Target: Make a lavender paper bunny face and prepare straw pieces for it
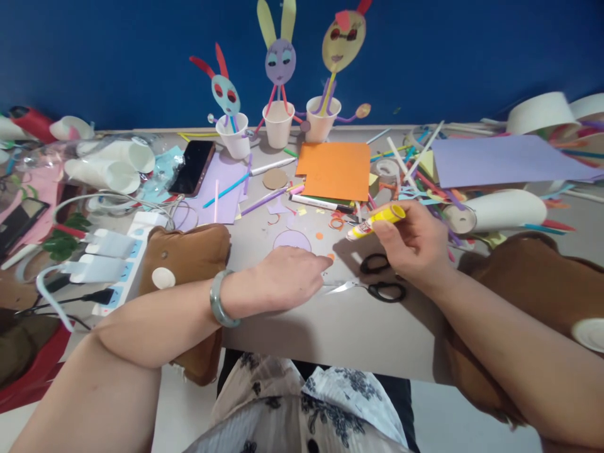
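Note:
My right hand (415,242) is closed around a yellow glue stick (377,222), its far end slanting down to the left above the table. My left hand (290,277) reaches across the tabletop, palm down, with its fingertips at a small orange paper circle (331,257); the thumb is mostly hidden. A second orange paper circle (319,236) lies just beyond those fingers. Behind the left hand, a purple paper oval (292,240) is partly covered. Black-handled scissors (387,291) rest between my hands, blades toward the left hand.
Three paper-faced figures stand in white paper cups (278,124) at the back. Orange paper (334,170), a marker (321,202), a phone (192,167) and scraps cover the far side. A power strip (127,264) with cables is at left. Brown cushions (189,251) flank my arms.

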`<state>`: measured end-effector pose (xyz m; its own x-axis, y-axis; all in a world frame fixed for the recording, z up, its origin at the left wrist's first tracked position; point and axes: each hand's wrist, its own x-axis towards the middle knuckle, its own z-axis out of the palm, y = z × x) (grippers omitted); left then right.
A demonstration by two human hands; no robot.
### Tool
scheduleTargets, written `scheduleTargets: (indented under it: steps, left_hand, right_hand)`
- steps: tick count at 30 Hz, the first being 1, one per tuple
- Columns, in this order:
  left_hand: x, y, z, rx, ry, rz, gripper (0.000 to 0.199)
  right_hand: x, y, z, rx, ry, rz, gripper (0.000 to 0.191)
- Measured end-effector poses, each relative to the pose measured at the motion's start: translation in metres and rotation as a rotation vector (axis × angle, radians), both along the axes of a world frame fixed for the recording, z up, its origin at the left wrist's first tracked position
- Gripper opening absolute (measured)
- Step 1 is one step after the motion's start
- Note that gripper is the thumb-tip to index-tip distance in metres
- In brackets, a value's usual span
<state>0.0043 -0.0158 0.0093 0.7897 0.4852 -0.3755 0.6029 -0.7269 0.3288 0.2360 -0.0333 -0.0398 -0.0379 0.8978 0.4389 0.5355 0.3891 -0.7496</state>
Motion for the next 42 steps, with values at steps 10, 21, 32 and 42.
scheduleTargets:
  steps: [10, 21, 32, 42]
  left_hand:
    - [0.003, 0.005, -0.003, 0.198, 0.077, 0.12, 0.046]
    - [0.001, 0.0, -0.006, 0.234, 0.076, 0.013, 0.049]
    - [0.001, 0.002, -0.007, 0.257, 0.069, -0.01, 0.043]
    - [0.001, -0.001, -0.003, 0.22, 0.093, -0.007, 0.036]
  right_hand:
    - [-0.007, 0.003, -0.007, -0.014, 0.061, -0.015, 0.023]
    - [-0.017, 0.006, -0.009, 0.09, -0.11, -0.003, 0.019]
    - [-0.019, 0.009, -0.012, 0.152, -0.336, 0.108, 0.012]
    - [-0.023, 0.011, -0.016, 0.243, -0.476, 0.222, 0.01]
